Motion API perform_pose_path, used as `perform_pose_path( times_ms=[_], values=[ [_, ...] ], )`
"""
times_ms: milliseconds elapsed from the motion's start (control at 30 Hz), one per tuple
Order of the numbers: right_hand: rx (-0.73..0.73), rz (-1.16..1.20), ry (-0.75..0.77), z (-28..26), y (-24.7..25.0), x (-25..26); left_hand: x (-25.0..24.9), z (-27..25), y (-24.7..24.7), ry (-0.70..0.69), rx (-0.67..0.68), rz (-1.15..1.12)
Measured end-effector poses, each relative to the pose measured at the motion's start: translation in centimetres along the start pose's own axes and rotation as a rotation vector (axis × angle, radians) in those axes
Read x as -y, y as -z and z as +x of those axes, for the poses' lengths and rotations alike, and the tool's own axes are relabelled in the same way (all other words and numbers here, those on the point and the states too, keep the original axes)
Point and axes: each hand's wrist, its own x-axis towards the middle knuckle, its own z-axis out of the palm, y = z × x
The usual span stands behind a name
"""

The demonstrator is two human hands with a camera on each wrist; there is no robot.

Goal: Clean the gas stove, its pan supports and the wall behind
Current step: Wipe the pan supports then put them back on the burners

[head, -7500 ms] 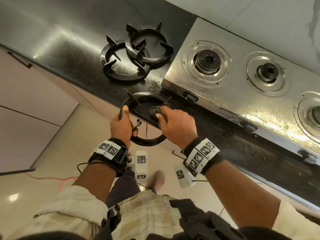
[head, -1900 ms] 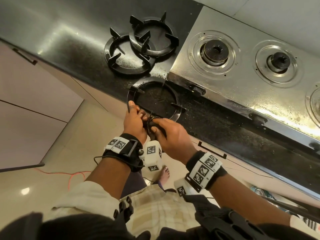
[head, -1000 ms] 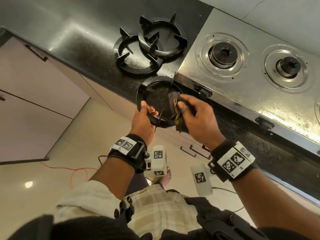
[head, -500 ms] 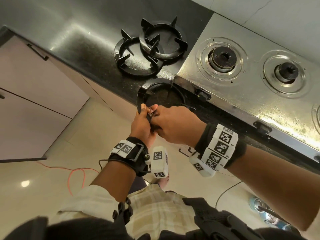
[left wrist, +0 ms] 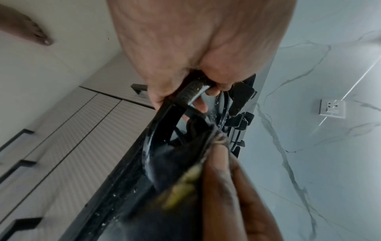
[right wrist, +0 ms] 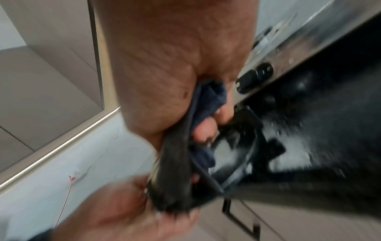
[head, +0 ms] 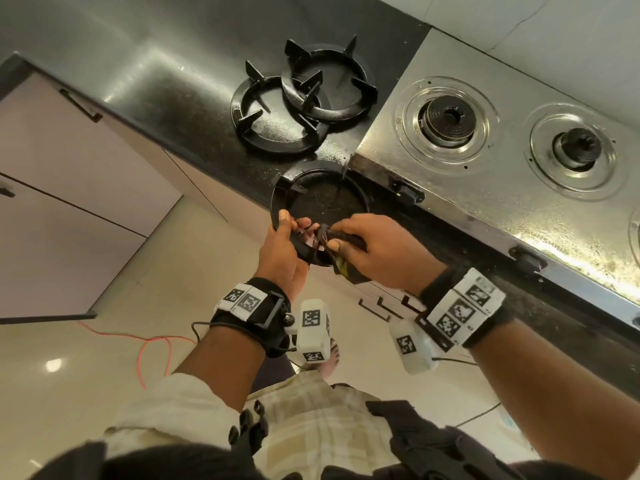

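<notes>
Black cast-iron pan support ring (head: 313, 206), the one being cleaned, is held tilted at the near edge of the dark polished stone table (head: 156, 84), partly out over the floor. The left hand (head: 282, 252) has its fingers (left wrist: 201, 104) curled round the ring's near rim, thumb on top. The right hand (head: 377, 256) pinches a bunched dark cloth with a yellowish patch (head: 337, 247) against that same rim, fingers closed tight on the fabric, the two hands almost touching. Two more black pan supports (head: 304, 98) lie overlapping on the table farther back, and the stainless-steel gas stove with bare burners (head: 502, 161) sits to the right.

Risks, as I judge them: the ring looks wet (droplets show along it in the left wrist view), so a hard rub could twist it out of the single holding hand and drop it towards the bare foot (head: 330, 358) below. The ring's prongs could also snag the cloth.
</notes>
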Motion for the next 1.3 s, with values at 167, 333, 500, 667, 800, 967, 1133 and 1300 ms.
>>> perform_pose_path(
  times_ms=[167, 333, 500, 667, 800, 967, 1133, 1300],
  values=[
    [-0.054, 0.208, 0.035, 1.7, 3.3, -0.1, 0.2, -0.4, -0.7, 0.008, 0.018, 0.005],
    [-0.454, 0.252, 0.103, 6.0, 4.8, 1.6, 0.5, -0.1, -0.9, -0.040, 0.030, 0.038],
    [-0.099, -0.284, 0.223, 10.3, 2.9, 4.3, 0.4, 0.0, -1.2, -0.081, 0.035, 0.072],
    [0.027, -0.456, 0.220, 12.5, 3.8, 3.8, -0.1, -0.1, -1.2, -0.061, 0.016, 0.080],
    [0.008, -0.491, 0.169, 13.3, 3.9, 3.5, -0.9, 0.3, -1.8, -0.068, 0.015, 0.064],
    [0.007, -0.493, 0.074, 13.6, 3.1, 4.0, -1.5, 0.7, -1.6, -0.043, 0.023, 0.054],
    [0.118, -0.583, 0.189, 13.9, 4.6, 4.1, -1.8, 0.8, -1.5, -0.026, 0.009, 0.066],
    [0.315, -0.750, 0.194, 11.5, 7.7, 3.1, -2.2, 1.2, -1.2, -0.029, -0.001, 0.100]
  ],
)
